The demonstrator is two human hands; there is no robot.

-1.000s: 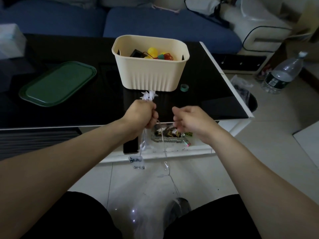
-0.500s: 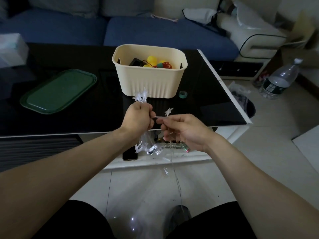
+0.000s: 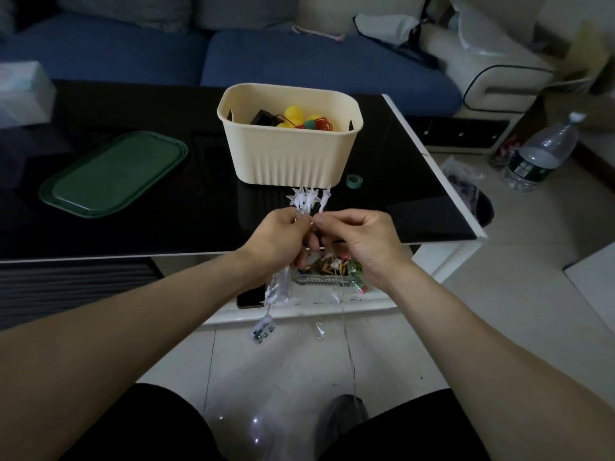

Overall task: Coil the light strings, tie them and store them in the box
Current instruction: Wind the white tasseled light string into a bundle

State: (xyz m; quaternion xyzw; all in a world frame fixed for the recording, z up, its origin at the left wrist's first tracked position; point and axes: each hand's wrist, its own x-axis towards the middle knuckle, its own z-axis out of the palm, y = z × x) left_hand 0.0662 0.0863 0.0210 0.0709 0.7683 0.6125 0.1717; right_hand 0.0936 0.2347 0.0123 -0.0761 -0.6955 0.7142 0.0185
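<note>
Tissue box (image 3: 23, 94), one, far left on the black table (image 3: 133, 234); idle here.

Green lid (image 3: 113, 173), one, lying flat on the table left of the box, set aside, I judge, so the box stays open for storing.

Your left hand (image 3: 279, 239), one: fingers curled round the gathered loops of the light string (image 3: 304, 199), acting as the former for the coil. Star lamps stick up above your fist; at least four show, and the exact count is too crowded to tell. More loops hang below the fist.

Box (image 3: 289, 141), one, cream and ribbed, standing on the table just beyond your hands, so the finished bundle has a short trip. Inside it are yellow balls, at least two, a dark item and red wire; probably a string stored already.

Your right hand (image 3: 361, 242), one: thumb and forefinger pinch the thin wire right beside the left fist, feeding the next turn onto the bundle. The free wire drops from this hand to the floor between your knees; a few lit points glow down there, so coiling is not yet finished, by my reading.

Tape roll (image 3: 351, 180), one, small and green, beside the box's right corner, likely kept for the tying.

Water bottle (image 3: 545, 151), one, on the floor at right.
</note>
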